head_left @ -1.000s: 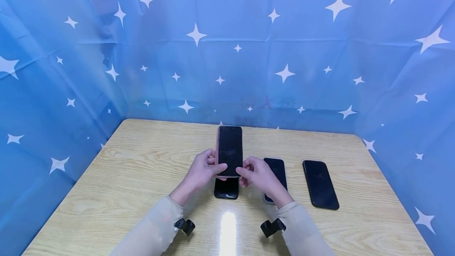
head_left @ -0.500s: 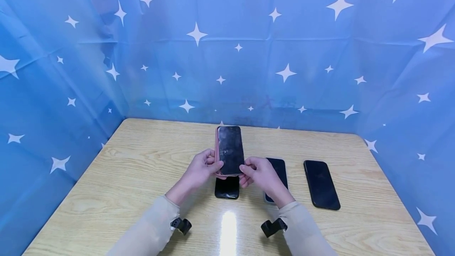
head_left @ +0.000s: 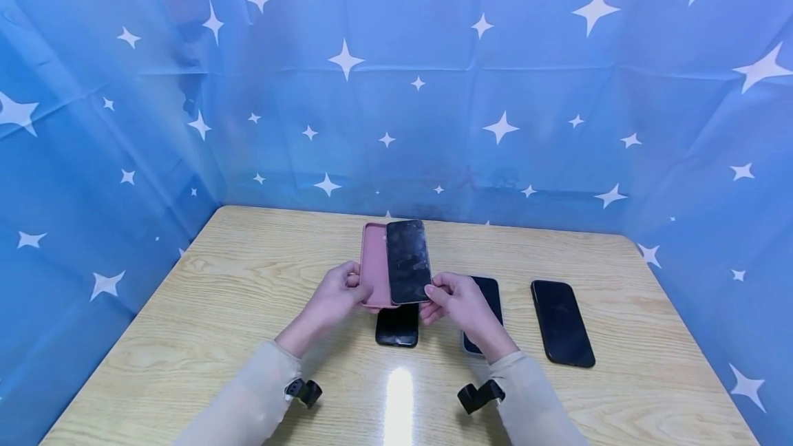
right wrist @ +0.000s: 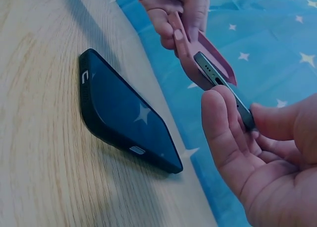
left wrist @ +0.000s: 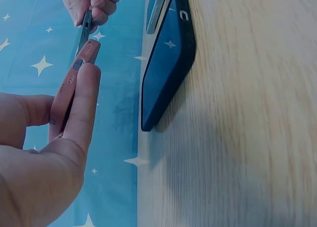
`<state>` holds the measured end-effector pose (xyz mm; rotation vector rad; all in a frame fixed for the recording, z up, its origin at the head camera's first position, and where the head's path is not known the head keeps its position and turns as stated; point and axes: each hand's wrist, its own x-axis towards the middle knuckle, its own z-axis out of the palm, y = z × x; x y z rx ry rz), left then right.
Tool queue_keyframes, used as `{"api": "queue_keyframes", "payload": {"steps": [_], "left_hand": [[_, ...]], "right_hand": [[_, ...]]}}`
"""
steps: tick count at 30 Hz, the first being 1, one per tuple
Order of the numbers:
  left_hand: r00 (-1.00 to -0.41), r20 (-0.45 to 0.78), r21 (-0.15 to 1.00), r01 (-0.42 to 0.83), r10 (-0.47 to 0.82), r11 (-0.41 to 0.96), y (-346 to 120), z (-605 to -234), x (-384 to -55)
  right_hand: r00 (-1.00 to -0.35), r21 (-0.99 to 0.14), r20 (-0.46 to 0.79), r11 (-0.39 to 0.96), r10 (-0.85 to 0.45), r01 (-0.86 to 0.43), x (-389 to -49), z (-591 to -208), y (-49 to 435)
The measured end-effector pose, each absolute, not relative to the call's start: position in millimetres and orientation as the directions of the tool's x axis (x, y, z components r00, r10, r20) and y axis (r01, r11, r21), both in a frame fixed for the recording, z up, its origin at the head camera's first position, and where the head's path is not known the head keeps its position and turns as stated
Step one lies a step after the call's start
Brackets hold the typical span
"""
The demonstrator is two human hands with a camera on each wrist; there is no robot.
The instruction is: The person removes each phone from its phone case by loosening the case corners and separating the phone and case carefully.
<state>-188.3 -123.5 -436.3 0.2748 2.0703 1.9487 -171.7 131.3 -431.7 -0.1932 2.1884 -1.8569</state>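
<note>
My left hand [head_left: 334, 296] grips a pink phone case [head_left: 374, 263] by its lower left side, thumb on the inner face. With thumb and fingers my right hand [head_left: 457, 303] pinches the lower right corner of a dark smartphone [head_left: 409, 261]. The phone's left edge still overlaps the case, whose bare pink inside shows on the left. In the right wrist view the phone's bottom edge [right wrist: 223, 83], with its charging port, angles out of the case [right wrist: 218, 59]. Below both, a black-cased phone [head_left: 397, 327] lies on the table, its upper part hidden.
On the wooden table [head_left: 248, 260], a phone in a pale-edged case [head_left: 488, 298] lies partly under my right forearm. Farther right rests another black phone [head_left: 562, 323]. A blue star-patterned curtain [head_left: 396, 109] hangs behind the table and along both sides.
The smartphone has come out of the pink case toward the right. My left hand has moved left with the case, and its pink inside has come into view.
</note>
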Motion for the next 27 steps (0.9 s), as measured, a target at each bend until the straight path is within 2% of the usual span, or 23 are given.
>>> {"api": "queue_keyframes", "payload": {"steps": [19,27], "left_hand": [[-0.960,-0.097,0.985,-0.055,0.261,0.165,-150,-442,-186],[-0.963,-0.102,0.976,-0.049,0.250,0.210,-161,-441,-184]], "right_hand": [[-0.964,-0.979,-0.184,0.122,-0.194,0.162,-181,-434,131],[-0.965,-0.979,-0.163,0.154,-0.204,0.133,-190,-431,127]]}}
